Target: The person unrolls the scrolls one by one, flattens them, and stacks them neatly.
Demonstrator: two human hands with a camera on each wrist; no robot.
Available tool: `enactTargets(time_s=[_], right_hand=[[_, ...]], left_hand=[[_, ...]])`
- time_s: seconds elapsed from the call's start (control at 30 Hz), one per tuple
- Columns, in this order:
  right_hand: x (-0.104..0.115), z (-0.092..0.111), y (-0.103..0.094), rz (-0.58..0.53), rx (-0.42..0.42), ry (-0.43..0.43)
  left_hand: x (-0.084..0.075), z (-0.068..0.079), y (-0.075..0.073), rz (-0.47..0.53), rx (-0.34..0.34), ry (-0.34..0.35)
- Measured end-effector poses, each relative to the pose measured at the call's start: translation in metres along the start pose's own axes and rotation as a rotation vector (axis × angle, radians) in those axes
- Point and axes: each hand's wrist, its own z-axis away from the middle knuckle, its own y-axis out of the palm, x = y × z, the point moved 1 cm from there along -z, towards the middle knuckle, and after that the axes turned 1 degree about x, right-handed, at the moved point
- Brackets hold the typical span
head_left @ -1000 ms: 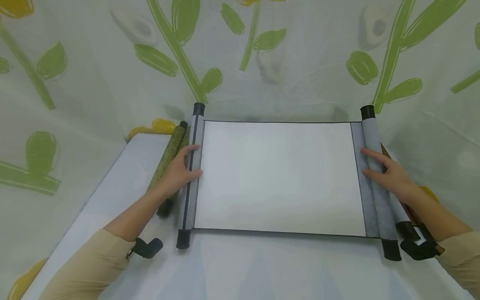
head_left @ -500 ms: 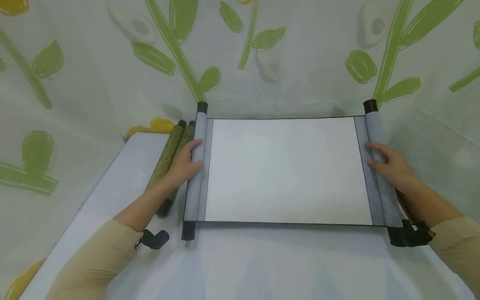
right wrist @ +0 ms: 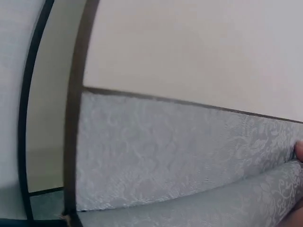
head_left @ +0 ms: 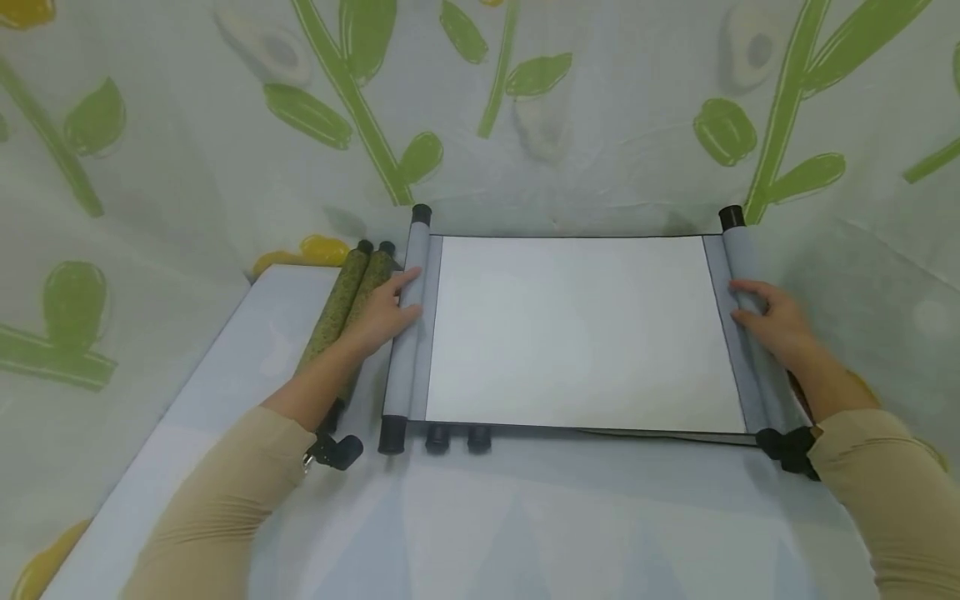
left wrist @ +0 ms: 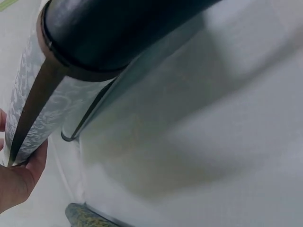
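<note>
A blank white hanging scroll (head_left: 585,333) is spread between both hands, with grey patterned bands and a roller with black end knobs at each side. My left hand (head_left: 386,317) grips the left roller (head_left: 403,358), thumb and fingers on either side of it. On the right roller (head_left: 753,358), my right hand (head_left: 780,329) holds the rolled edge. The left wrist view shows a black knob (left wrist: 113,33) raised over its shadow. A grey brocade band (right wrist: 165,146) fills the lower right wrist view, a fingertip (right wrist: 299,150) at its edge.
Two green rolled scrolls (head_left: 333,312) lie side by side left of my left hand. Two dark knobs (head_left: 438,438) show under the scroll's front edge. Another black-edged sheet (right wrist: 45,142) lies below it. A leaf-printed cloth (head_left: 600,167) stands behind the white table (head_left: 525,525).
Both hands have moved the scroll's front edge away from me, and its left end has shifted right. The two knobs beneath have come into sight, and more of the green rolls shows.
</note>
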Motion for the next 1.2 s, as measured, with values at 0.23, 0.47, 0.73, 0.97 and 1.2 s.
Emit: enactTargets(time_s=[0.23, 0.47, 0.73, 0.97, 1.2], right_hand=[[-0.01, -0.008, 0.007, 0.004, 0.011, 0.053], [-0.026, -0.01, 0.013, -0.022, 0.098, 0.156], [-0.04, -0.018, 0.027, -0.014, 0.103, 0.203], [-0.039, -0.018, 0.033, 0.063, 0.098, 0.198], [-0.037, -0.018, 0.041, 0.137, 0.061, 0.176]], left_hand=[[0.008, -0.007, 0.001, 0.036, 0.02, -0.008], [0.016, -0.014, 0.01, 0.096, 0.036, -0.046], [0.023, -0.01, 0.017, 0.125, 0.059, -0.075], [0.031, -0.005, 0.02, 0.099, 0.095, -0.082], [0.044, -0.003, 0.023, 0.057, 0.092, -0.089]])
